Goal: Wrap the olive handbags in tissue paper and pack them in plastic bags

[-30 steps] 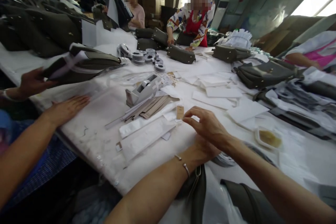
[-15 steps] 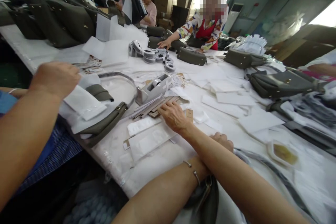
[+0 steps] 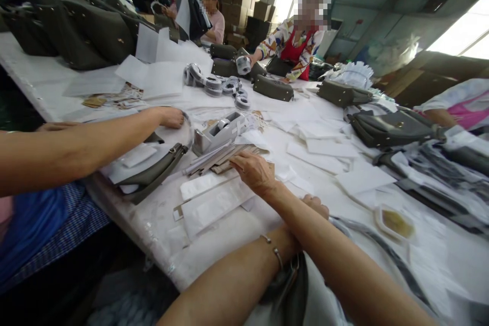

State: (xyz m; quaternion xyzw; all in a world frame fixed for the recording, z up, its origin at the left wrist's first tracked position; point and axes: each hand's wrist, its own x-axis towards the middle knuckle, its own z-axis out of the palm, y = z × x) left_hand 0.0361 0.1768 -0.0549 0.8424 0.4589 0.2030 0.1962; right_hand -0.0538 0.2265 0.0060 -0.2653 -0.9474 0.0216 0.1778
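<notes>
At a cluttered white worktable (image 3: 229, 237), right hand (image 3: 254, 172) lies flat, ungripping, on stacked brown card strips (image 3: 223, 158) beside a grey tape dispenser (image 3: 217, 132); half-hidden left hand's (image 3: 316, 205) grip is unclear. Sliding one strip by fingertip looks best.

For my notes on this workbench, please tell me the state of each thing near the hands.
Right hand: palm down on brown strips.
Left hand: mostly hidden, grip unclear.
Tape dispenser: upright, roll loaded.
Dish: holds brownish content.
Grey bag: lying flat.
</notes>
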